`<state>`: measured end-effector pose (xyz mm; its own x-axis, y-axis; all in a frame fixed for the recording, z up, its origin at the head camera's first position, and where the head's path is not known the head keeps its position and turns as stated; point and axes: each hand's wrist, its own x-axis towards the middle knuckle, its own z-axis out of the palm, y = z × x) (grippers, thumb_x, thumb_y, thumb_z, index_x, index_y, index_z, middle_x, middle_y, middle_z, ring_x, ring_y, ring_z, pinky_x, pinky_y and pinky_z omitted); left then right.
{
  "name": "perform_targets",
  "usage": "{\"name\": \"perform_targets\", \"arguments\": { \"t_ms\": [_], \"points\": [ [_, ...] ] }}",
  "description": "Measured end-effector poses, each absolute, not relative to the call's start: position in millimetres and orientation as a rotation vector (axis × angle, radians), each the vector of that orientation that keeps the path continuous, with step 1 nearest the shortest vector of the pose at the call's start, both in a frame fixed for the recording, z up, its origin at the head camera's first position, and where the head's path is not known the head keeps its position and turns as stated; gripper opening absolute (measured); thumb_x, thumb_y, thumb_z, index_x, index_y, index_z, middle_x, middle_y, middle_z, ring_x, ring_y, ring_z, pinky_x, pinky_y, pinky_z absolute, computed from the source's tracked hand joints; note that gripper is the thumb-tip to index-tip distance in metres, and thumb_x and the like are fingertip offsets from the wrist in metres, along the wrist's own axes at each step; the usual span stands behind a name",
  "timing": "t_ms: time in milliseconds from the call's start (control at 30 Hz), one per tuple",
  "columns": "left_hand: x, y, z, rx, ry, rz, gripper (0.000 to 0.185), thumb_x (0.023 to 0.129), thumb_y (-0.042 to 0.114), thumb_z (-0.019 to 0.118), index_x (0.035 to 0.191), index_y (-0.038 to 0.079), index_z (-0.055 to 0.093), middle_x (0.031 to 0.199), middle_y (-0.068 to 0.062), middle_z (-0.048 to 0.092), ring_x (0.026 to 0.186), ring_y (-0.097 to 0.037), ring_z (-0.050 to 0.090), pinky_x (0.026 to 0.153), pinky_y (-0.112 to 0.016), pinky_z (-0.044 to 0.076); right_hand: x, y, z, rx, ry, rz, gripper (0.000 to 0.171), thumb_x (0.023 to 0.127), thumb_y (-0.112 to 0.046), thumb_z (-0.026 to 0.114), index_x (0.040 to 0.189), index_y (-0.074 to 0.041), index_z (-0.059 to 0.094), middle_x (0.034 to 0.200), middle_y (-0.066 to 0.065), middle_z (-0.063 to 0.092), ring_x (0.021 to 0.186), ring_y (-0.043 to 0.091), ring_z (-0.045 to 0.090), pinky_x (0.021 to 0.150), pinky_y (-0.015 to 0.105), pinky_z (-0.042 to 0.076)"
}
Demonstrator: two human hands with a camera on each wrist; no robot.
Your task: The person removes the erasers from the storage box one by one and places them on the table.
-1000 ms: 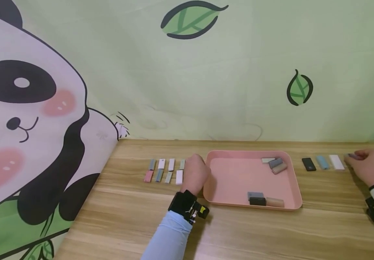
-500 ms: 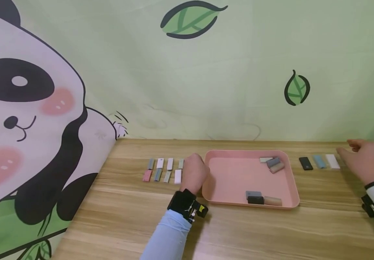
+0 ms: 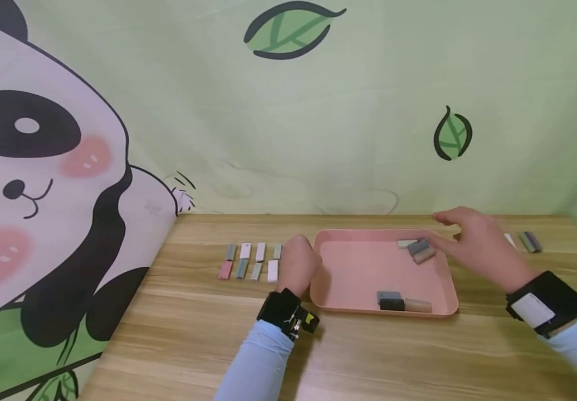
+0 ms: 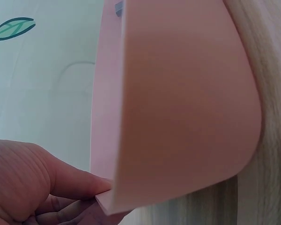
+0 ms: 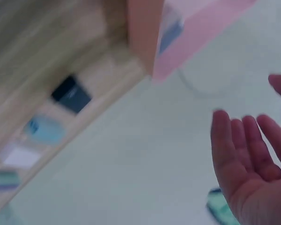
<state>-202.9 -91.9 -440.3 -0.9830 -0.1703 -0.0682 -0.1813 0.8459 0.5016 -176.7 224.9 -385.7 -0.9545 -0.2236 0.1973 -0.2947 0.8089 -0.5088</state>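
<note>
My left hand [image 3: 299, 264] pinches the left rim of a pink tray [image 3: 353, 273]; the left wrist view has the thumb on the rim [image 4: 107, 199]. Above the tray's right back corner hangs my right hand [image 3: 484, 245], fingers extended and holding nothing in the right wrist view. Beneath its fingertips, in the tray, lie a pale block [image 3: 407, 244], a blue-grey block [image 3: 419, 247] and a tan block [image 3: 424, 255]. Along the tray's front wall are a grey block [image 3: 389, 295], a black block [image 3: 391, 304] and another tan block [image 3: 417, 305].
Left of the tray, several small blocks form two rows, including a pink one [image 3: 225, 270]. To its right stand a black block [image 5: 71, 93], a light blue block [image 5: 45, 129], a white block [image 5: 19, 155] and a greenish block [image 3: 526, 241] beside a dark one. A printed cloth [image 3: 368, 111] hangs behind.
My right hand has left the far-right end of the row and moved left to the tray's corner, uncovering the greenish and dark blocks. The left hand keeps its hold on the tray.
</note>
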Motion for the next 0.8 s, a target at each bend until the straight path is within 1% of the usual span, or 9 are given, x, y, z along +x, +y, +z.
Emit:
{"name": "perform_targets", "arguments": {
  "t_ms": [67,167,200,267,300,400,533,667,800],
  "points": [
    [-203.3,-92.9,-440.4,-0.294,3.002,0.814,0.014,0.078,0.005,0.063,0.064,0.008,0.062,0.060,-0.002,0.058,0.053,-0.013,0.052,0.043,-0.025,0.040,-174.0,213.2,-388.9,0.490,-2.929,0.847,0.053,0.083,-0.044,0.066,0.121,-0.007,0.060,0.118,0.017,0.061,0.094,0.030,0.063,0.069,0.041,0.054],
    [-203.8,-93.7,-440.2,-0.303,2.990,0.827,0.014,0.078,0.005,0.062,0.065,0.008,0.062,0.060,-0.002,0.058,0.052,-0.013,0.052,0.043,-0.025,0.040,-170.6,200.4,-399.2,0.583,-3.024,0.941,0.049,0.081,-0.035,0.071,0.121,-0.010,0.060,0.119,0.013,0.061,0.093,0.023,0.064,0.067,0.031,0.054],
    [-204.1,-93.7,-440.2,-0.305,2.981,0.835,0.014,0.078,0.004,0.062,0.065,0.008,0.062,0.060,-0.003,0.058,0.052,-0.014,0.052,0.042,-0.025,0.040,-169.4,197.0,-403.4,0.620,-3.051,0.941,0.047,0.080,-0.032,0.072,0.119,-0.010,0.061,0.121,0.012,0.059,0.092,0.021,0.064,0.068,0.029,0.053],
    [-204.6,-93.7,-440.3,-0.312,2.964,0.850,0.014,0.079,0.004,0.062,0.066,0.008,0.062,0.060,-0.003,0.058,0.052,-0.014,0.052,0.042,-0.025,0.040,-166.9,191.6,-411.1,0.677,-3.099,0.922,0.045,0.077,-0.030,0.075,0.115,-0.009,0.063,0.123,0.011,0.056,0.096,0.021,0.063,0.071,0.028,0.054],
    [-204.9,-93.7,-440.5,-0.316,2.957,0.853,0.014,0.079,0.004,0.062,0.066,0.008,0.062,0.060,-0.003,0.059,0.052,-0.014,0.053,0.042,-0.025,0.040,-165.7,189.2,-414.4,0.697,-3.126,0.917,0.045,0.075,-0.029,0.077,0.113,-0.008,0.064,0.125,0.012,0.053,0.095,0.021,0.062,0.071,0.027,0.054],
    [-205.1,-94.2,-441.0,-0.326,2.951,0.854,0.014,0.079,0.004,0.063,0.065,0.008,0.062,0.061,-0.003,0.059,0.053,-0.014,0.054,0.042,-0.025,0.041,-162.3,183.2,-420.9,0.747,-3.185,0.833,0.042,0.071,-0.030,0.080,0.105,-0.007,0.068,0.119,0.010,0.057,0.090,0.019,0.058,0.072,0.029,0.052],
    [-203.9,-94.7,-440.9,-0.319,2.948,0.883,0.014,0.078,0.004,0.063,0.065,0.009,0.061,0.060,-0.003,0.059,0.052,-0.014,0.053,0.043,-0.025,0.041,-159.2,179.2,-424.4,0.733,-3.281,0.892,0.047,0.069,-0.031,0.081,0.107,-0.007,0.068,0.103,0.006,0.065,0.084,0.017,0.055,0.075,0.034,0.051],
    [-202.0,-94.8,-440.2,-0.291,2.972,0.892,0.017,0.077,0.003,0.063,0.061,0.009,0.060,0.058,-0.002,0.056,0.051,-0.014,0.051,0.042,-0.025,0.039,-158.4,178.9,-428.4,0.775,-3.314,0.873,0.046,0.069,-0.031,0.081,0.105,-0.007,0.067,0.094,0.004,0.063,0.080,0.016,0.052,0.071,0.029,0.048],
    [-201.1,-94.7,-439.4,-0.282,2.990,0.880,0.019,0.077,0.004,0.062,0.059,0.009,0.059,0.056,-0.002,0.054,0.050,-0.013,0.049,0.041,-0.025,0.038,-158.5,179.4,-432.2,0.802,-3.313,0.831,0.039,0.069,-0.030,0.081,0.099,-0.008,0.068,0.084,0.002,0.058,0.075,0.014,0.050,0.065,0.025,0.043]
  ]
}}
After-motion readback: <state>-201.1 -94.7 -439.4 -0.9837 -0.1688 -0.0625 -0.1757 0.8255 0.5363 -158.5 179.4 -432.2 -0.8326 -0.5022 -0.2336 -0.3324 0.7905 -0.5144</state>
